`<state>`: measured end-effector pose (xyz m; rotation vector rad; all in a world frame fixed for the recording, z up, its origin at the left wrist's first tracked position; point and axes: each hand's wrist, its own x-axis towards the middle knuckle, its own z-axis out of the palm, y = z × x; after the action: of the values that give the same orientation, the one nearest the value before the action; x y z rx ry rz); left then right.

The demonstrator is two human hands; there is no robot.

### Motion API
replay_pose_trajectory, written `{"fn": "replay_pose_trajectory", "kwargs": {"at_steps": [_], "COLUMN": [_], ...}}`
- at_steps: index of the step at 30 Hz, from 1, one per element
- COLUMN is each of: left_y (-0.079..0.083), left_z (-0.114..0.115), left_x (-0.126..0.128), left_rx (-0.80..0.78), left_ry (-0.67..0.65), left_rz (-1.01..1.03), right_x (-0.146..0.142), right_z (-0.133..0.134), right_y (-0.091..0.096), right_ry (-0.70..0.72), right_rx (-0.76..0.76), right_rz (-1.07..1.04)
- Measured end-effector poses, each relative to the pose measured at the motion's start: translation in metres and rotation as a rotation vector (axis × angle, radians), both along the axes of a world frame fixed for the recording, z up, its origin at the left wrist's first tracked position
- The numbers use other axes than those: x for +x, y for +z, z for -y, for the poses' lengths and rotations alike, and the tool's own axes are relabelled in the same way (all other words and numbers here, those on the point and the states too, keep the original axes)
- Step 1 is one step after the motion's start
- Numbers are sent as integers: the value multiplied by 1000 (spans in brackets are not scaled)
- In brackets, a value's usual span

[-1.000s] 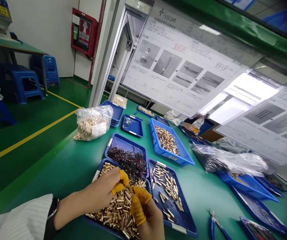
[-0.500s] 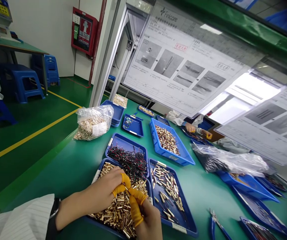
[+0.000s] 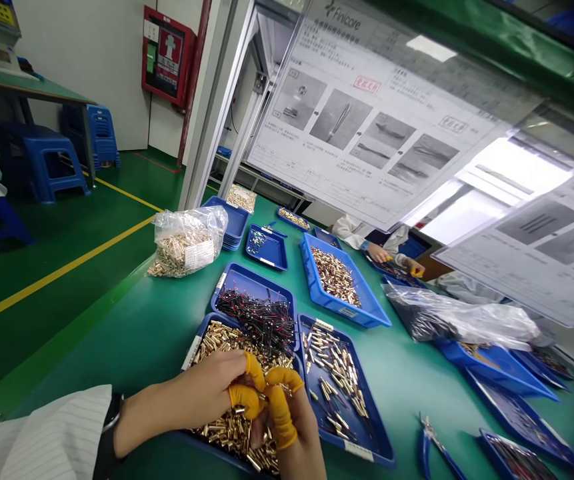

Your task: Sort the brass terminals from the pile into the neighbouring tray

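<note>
Both hands meet above a blue tray (image 3: 193,350) heaped with small brass tubes (image 3: 231,433). Yellow finger cots cover the fingertips of my left hand (image 3: 229,390), which are pinched; what lies between them is too small to make out. My right hand (image 3: 291,413), also in yellow finger cots, is closed with a small brass tube (image 3: 285,388) showing at its fingers. Right behind is a tray of black and red wire leads (image 3: 257,317). To the right, another blue tray (image 3: 377,437) holds brass tubes with dark leads attached.
Pliers (image 3: 431,440) lie at the right front. A deep blue bin (image 3: 374,310) of brass parts stands farther back. A clear bag of brass pieces (image 3: 187,250) sits at the left edge. Printed sheets (image 3: 367,127) hang overhead. Across the table, a co-worker's hands (image 3: 379,253) are over a tray.
My hands have shifted slightly, with the right fingers now curled higher beside the left. A brass tube now shows at the right fingers. The trays stay in place.
</note>
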<state>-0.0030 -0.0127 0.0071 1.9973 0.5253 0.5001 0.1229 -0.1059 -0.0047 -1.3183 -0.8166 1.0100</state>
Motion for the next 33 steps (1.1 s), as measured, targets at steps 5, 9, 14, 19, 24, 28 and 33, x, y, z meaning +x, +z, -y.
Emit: {"fn": "replay_pose_trajectory", "kwargs": {"at_steps": [5, 9, 14, 19, 24, 28, 33], "left_y": [10, 8, 4, 6, -10, -23, -26], "left_z": [-3, -2, 1, -1, -13, -18, -19], "left_x": [-2, -2, 0, 2, 5, 7, 8], "left_rx": [-142, -164, -198, -124, 90, 294, 291], "left_ry": [40, 41, 18, 59, 249, 220, 237], "left_rz": [87, 105, 96, 24, -100, -257, -315], "right_x": [5, 6, -2, 6, 53, 63, 31], "right_z": [-2, -3, -9, -9, -1, 1, -3], "right_y": [3, 4, -4, -3, 13, 11, -3], "right_ry": [141, 160, 175, 57, -489, -639, -440], "right_rx": [46, -3, 31, 34, 126, 129, 128], "right_rz": [-413, -479, -386, -301, -69, 59, 172]}}
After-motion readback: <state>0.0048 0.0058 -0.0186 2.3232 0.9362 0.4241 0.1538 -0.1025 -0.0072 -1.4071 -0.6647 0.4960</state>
